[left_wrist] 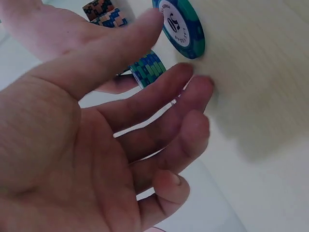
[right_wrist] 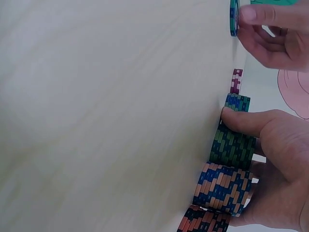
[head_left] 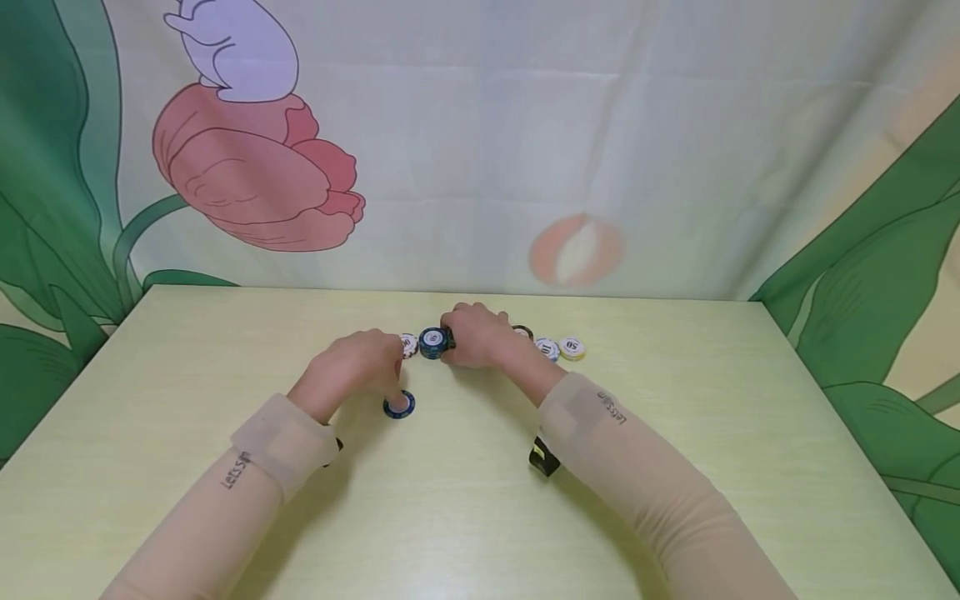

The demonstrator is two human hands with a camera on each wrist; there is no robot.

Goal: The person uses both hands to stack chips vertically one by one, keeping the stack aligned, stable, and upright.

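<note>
A single blue-green poker chip (head_left: 399,405) lies on the table; its white centre shows in the left wrist view. My left hand (head_left: 358,367) presses the chip with its thumb, the other fingers loosely bent and apart from it. Farther back, my right hand (head_left: 476,335) grips a stack of dark green poker chips (right_wrist: 233,147), thumb on the near side and fingers behind. Beside that stack stands one of blue chips (head_left: 432,342). On its other side is a blue-and-orange stack (right_wrist: 223,188), with the fingers right behind it.
The row of chips goes on with a red-and-white stack (head_left: 408,345) at the left, then a black-and-orange stack (right_wrist: 203,221), a white-faced chip (head_left: 547,348) and a yellow-edged chip (head_left: 572,348) at the right. A printed curtain (head_left: 450,167) hangs behind the table (head_left: 450,517).
</note>
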